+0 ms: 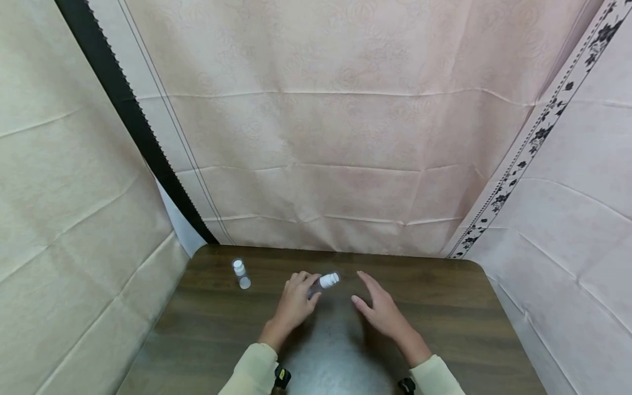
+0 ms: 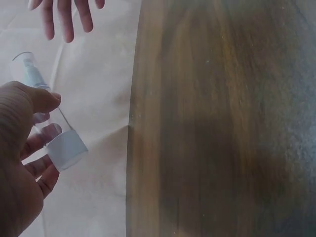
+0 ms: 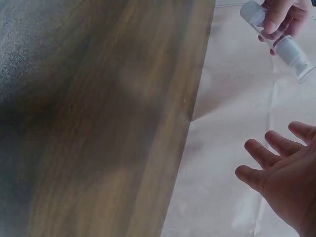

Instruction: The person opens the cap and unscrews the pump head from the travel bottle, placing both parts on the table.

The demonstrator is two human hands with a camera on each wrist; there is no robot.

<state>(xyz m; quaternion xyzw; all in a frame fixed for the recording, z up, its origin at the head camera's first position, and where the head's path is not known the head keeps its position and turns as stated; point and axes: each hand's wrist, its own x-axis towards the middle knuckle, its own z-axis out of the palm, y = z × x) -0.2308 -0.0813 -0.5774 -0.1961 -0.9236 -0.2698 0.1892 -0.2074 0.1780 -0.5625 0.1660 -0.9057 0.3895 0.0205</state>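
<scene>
My left hand [image 1: 295, 300] grips a small clear bottle [image 1: 328, 280] between thumb and fingers, tilted above the table. In the left wrist view the bottle [image 2: 67, 149] has a white base, a see-through body and a white pump top under a clear cap. My right hand [image 1: 381, 308] is held to the right of it, fingers extended and apart from the bottle. Seen from the right wrist, that hand [image 3: 284, 173] has nothing in it. A second, similar bottle [image 1: 241, 274] with white ends is on the table to the left of my left hand.
The brown wooden table [image 1: 459, 318] has its far edge just beyond the hands. Pale cloth [image 1: 321, 137] hangs behind it, with more cloth at both sides. A black band [image 1: 123, 104] runs down the cloth at left, a floral strip [image 1: 533, 137] at right.
</scene>
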